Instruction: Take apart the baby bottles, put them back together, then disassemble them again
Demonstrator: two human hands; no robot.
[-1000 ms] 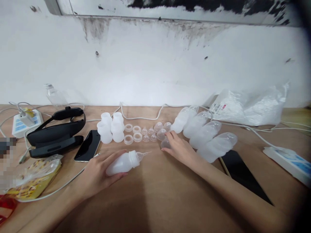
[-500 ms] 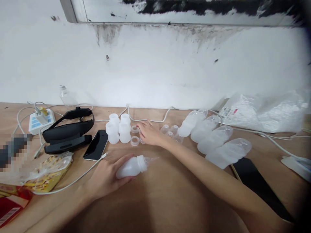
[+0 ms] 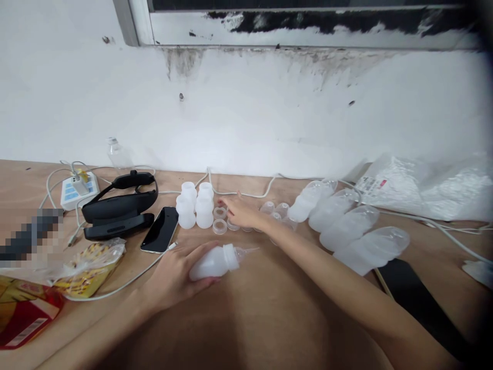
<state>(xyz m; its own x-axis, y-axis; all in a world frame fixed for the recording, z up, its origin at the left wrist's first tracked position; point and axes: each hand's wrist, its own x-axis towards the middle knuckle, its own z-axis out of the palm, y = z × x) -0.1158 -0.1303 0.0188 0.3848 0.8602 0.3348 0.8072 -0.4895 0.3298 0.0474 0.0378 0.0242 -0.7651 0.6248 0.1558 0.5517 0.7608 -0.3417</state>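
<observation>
A translucent white bottle with a collar and a pointed clear tip lies on its side in my left hand, whose fingers wrap round it. The tip points right. My right hand reaches over several clear rings, fingers spread, with nothing visibly held. Left of the rings stand several white bottles in two columns. Small clear domed caps lie partly behind my right wrist. Farther right, rows of frosted bottles with clear domes lie on the table.
A black headset, a phone, a power strip and snack packages lie at the left. Cables run along the wall. At the right are a plastic bag and a dark flat object. A clear bottle stands behind.
The view has shifted, so the scene sits slightly farther right. My right hand remains over the rings, its fingers now more spread. My left hand still holds the bottle.
</observation>
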